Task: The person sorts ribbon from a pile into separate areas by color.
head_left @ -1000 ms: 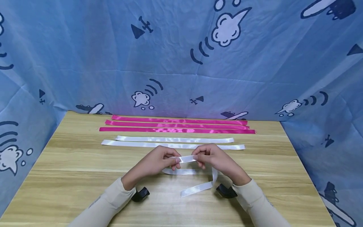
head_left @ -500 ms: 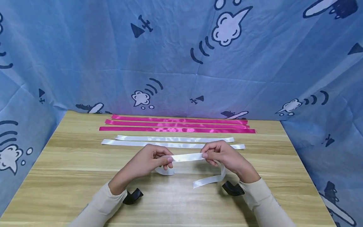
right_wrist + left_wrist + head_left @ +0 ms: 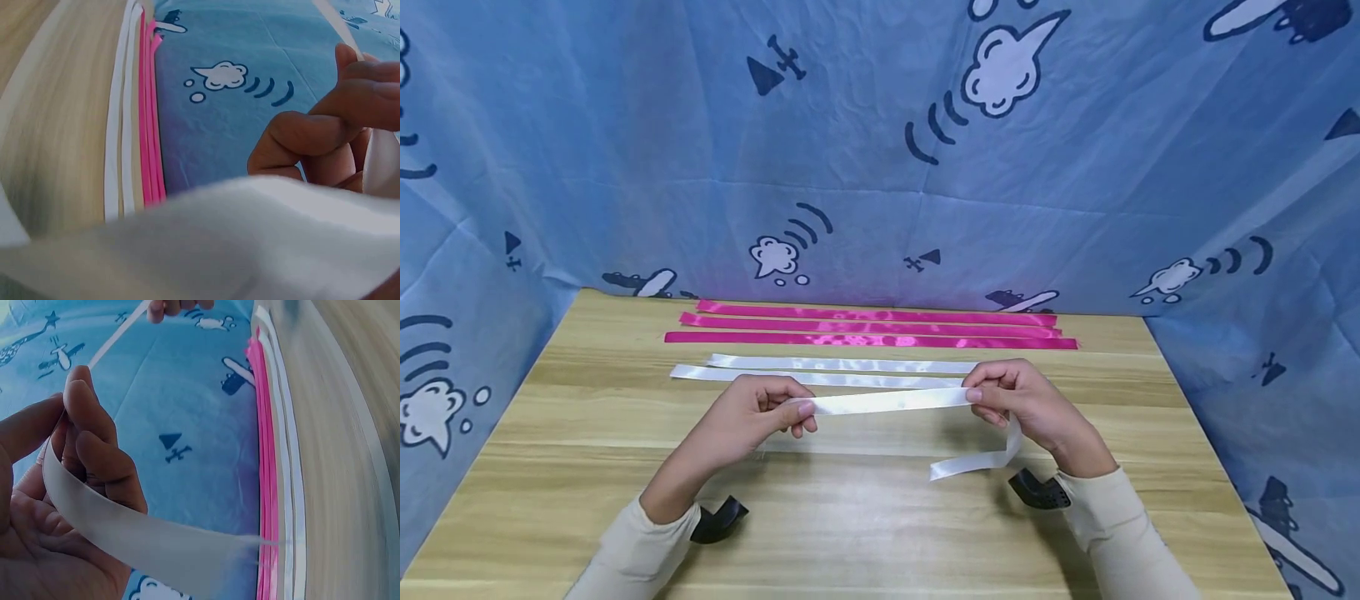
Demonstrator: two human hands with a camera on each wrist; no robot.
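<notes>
A white satin ribbon (image 3: 891, 402) is stretched nearly straight between both hands, above the table. My left hand (image 3: 767, 412) pinches it between thumb and fingers; in the left wrist view a loose ribbon end (image 3: 119, 531) curves down past the palm. On the other side my right hand (image 3: 1022, 404) pinches the ribbon too, and its free tail (image 3: 973, 465) hangs below that hand with the tip to the left. Close to the camera in the right wrist view, a blurred stretch of ribbon (image 3: 206, 244) crosses the lower part and partly hides the hand.
Two white ribbons (image 3: 850, 379) lie side by side on the wooden table (image 3: 850, 533) just beyond the hands. Farther back are three pink ribbons (image 3: 865, 339) in parallel. A blue printed cloth (image 3: 850, 125) rises behind the table. Black wrist devices (image 3: 718, 521) sit under both cuffs.
The hands have moved apart, left hand leftward and right hand rightward, so a longer stretch of white ribbon shows between them. The ribbon's right tail has shifted right and up.
</notes>
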